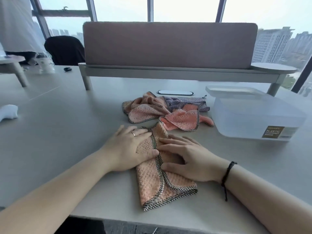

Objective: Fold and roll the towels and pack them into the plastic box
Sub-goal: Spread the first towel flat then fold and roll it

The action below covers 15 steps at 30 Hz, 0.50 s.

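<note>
A peach towel [157, 181] with a checked border lies folded into a long strip on the table in front of me. My left hand [130, 147] lies flat on its left part, fingers straight. My right hand [187, 157] presses on its right part with spread fingers. Behind it sits a loose pile of towels [152, 110], peach and pink with a purple towel [185, 103] at the back. The translucent plastic box [256, 119] stands at the right, its lid [234, 92] leaning behind it.
A padded desk divider on a raised shelf [168, 46] closes off the far side of the table. A cable port [175, 92] lies under it. A white object [8, 112] rests at the left edge. The table's front edge runs just below the folded towel.
</note>
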Each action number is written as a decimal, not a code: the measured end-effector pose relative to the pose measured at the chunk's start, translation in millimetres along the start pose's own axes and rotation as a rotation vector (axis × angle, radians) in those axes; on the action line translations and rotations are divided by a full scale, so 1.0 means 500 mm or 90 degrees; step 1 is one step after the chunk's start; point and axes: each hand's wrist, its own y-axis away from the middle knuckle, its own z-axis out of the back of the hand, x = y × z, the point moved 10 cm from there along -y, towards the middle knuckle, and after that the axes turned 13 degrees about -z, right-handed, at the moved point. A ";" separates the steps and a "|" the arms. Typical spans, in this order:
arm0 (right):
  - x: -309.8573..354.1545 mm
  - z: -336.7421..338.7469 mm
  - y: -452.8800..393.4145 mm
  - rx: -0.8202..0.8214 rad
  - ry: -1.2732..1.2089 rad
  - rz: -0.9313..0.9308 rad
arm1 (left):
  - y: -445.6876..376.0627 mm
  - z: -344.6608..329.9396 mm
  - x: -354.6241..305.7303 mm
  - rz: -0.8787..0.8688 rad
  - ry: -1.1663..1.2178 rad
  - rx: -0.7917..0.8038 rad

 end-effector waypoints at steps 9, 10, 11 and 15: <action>0.059 -0.034 0.062 -0.026 0.058 -0.095 | 0.038 -0.016 -0.006 -0.010 0.164 0.017; 0.059 -0.037 0.068 -0.023 0.058 -0.106 | 0.043 -0.008 -0.013 -0.033 0.200 -0.005; 0.058 -0.039 0.074 -0.022 0.058 -0.113 | 0.049 -0.002 -0.020 -0.058 0.234 -0.021; 0.062 -0.043 0.090 -0.016 0.057 -0.108 | 0.079 -0.015 -0.052 -0.148 0.193 0.030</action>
